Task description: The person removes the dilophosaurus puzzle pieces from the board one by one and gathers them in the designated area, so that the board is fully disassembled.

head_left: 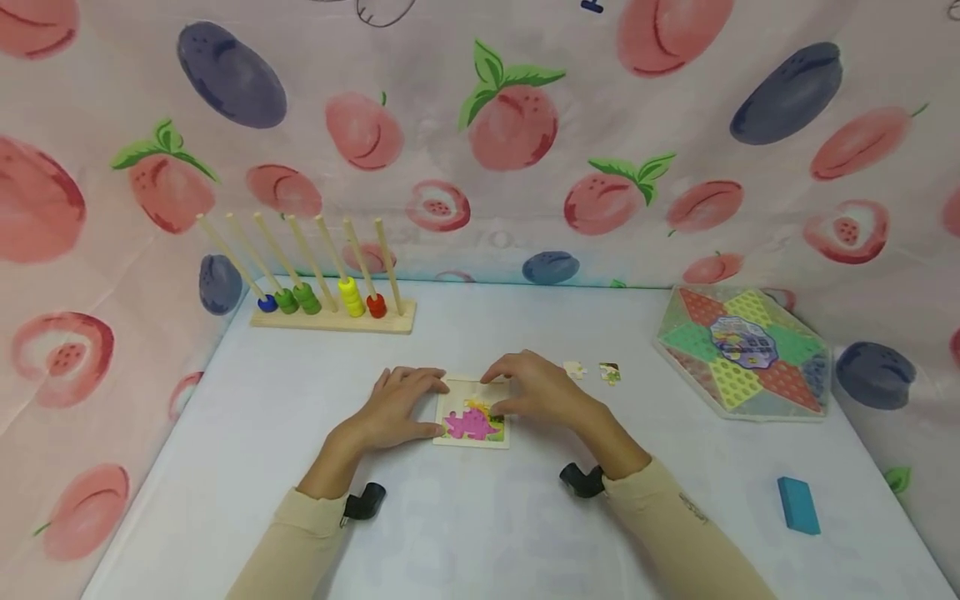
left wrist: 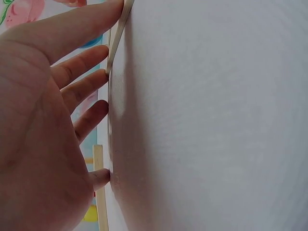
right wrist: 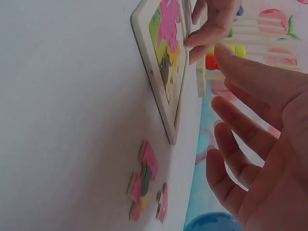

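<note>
A small square jigsaw puzzle in a wooden tray (head_left: 471,443) lies on the white table, with a pink dinosaur picture (head_left: 472,423) partly assembled in its lower part. My left hand (head_left: 397,408) rests at the tray's left side, thumb near the lower corner and forefinger near the upper one, fingers mostly straight. Over the tray's right side is my right hand (head_left: 543,390), its fingers loosely bent. No piece shows between its thumb and fingers in the right wrist view. Two loose puzzle pieces (head_left: 574,369) (head_left: 610,372) lie just beyond the right hand.
At the back left stands a wooden bead abacus (head_left: 333,323) with upright rods. A hexagonal Chinese checkers box (head_left: 742,350) lies at the right. Nearer on that side is a blue block (head_left: 798,505). A fruit-patterned cloth (head_left: 442,142) hangs behind the table.
</note>
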{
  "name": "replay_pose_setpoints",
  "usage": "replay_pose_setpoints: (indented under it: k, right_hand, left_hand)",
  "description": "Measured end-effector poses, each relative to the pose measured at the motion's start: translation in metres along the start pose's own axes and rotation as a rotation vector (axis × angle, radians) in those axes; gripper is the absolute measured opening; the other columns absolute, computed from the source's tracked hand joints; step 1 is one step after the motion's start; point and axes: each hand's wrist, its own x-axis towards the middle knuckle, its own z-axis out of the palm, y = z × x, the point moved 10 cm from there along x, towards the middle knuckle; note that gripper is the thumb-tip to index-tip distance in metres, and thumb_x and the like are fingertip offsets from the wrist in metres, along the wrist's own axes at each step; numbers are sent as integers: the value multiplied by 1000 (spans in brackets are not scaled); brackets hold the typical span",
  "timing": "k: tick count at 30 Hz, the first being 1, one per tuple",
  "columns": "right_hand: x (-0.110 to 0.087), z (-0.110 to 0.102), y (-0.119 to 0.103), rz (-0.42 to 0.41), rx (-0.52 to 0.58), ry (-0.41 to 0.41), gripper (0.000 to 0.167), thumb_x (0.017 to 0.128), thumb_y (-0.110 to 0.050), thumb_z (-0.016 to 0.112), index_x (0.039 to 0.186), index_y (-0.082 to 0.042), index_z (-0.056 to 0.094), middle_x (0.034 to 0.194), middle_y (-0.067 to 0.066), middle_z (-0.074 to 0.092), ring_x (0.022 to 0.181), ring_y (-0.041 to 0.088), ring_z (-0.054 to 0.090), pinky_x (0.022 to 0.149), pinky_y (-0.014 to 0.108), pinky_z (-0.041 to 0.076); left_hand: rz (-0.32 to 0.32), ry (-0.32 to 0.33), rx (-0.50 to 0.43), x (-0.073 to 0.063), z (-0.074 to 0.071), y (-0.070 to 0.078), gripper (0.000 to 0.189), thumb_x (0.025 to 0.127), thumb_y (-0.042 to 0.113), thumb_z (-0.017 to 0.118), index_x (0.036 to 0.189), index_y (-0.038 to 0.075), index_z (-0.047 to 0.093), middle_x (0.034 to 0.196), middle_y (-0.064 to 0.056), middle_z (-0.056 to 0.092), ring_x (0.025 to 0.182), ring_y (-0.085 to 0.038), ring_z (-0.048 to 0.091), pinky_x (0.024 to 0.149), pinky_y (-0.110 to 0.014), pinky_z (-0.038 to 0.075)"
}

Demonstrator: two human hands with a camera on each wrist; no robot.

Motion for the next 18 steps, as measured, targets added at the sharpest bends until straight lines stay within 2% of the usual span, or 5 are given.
replay_pose_setpoints:
  k: [6, 11, 15, 18]
  right_hand:
    - [11, 12, -11, -46, -6, -44, 41, 80, -27, 88, 119, -17, 75, 124, -1, 74, 119, 20, 62, 104, 41, 53]
    - [15, 24, -12, -27, 26, -89, 37, 82, -23, 86, 118, -16, 76, 122, -1, 75, 121, 22, 62, 107, 43, 51]
    - [16, 30, -13, -26, 22, -92, 35, 83, -18, 85, 116, -13, 76, 120, 1, 75, 121, 23, 64, 110, 44, 50]
    - [17, 31, -15, -35, 27, -84, 33, 83, -16, 85, 114, -12, 76, 118, 2, 75, 116, 21, 65, 107, 42, 52]
  left_hand:
    - [-6, -7, 12, 2, -2, 1, 52, 84, 34, 83, 130, 21, 62, 158, -1, 49, 143, -31, 39, 123, -74, 9]
    - [-5, -12, -8, 4, 0, 1, 52, 85, 33, 82, 131, 20, 62, 158, -1, 48, 144, -31, 38, 124, -73, 7]
    - [-6, -13, -5, 3, 1, 1, 52, 85, 34, 82, 131, 21, 62, 159, 0, 47, 145, -31, 37, 124, -73, 6]
    - [-14, -10, -2, 1, 0, -1, 52, 85, 34, 83, 130, 22, 62, 159, 0, 47, 145, -30, 37, 124, -73, 6]
